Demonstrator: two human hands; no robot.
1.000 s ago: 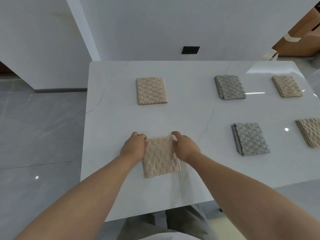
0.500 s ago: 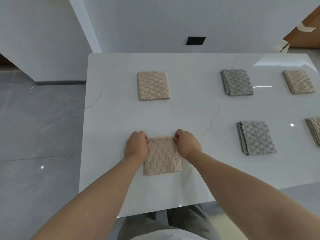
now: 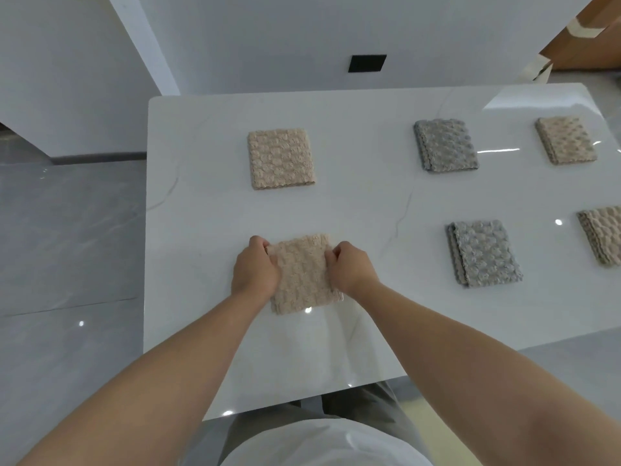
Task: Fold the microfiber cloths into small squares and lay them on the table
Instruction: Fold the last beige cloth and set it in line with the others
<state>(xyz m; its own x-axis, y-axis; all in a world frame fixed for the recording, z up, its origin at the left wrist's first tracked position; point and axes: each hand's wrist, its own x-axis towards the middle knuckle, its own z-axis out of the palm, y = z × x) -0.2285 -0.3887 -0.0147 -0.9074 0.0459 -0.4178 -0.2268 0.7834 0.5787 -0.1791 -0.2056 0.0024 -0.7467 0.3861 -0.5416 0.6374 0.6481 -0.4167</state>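
1. Presently, we record a white marble-look table filling the middle of the frame. It bears six cloths, all lying flat and well apart from one another.
2. The held beige cloth lies at the lower centre of the tabletop. It is folded to a small, roughly square pad and sits slightly askew to the table's front edge.
3. The left hand is at this cloth's left edge, with its fingers curled and grasping the upper left corner. We cannot see the thumb.
4. The right hand is at the cloth's right edge, with its fingers curled and pinching the upper right corner. Both forearms reach in from the bottom of the frame.
5. The upper beige square lies above the held cloth in the frame. It is folded, and no hand touches it.
6. In the upper right we note the upper grey square. Further right is the far beige square. Both are folded.
7. Right of centre lies the lower grey square, with its stacked layers showing along its left side. The edge beige square is cut off by the right border.
8. Beyond the table is a white wall with a black wall plate at top centre. A grey tiled floor fills the left of the frame, and a wooden panel is in the upper right corner.
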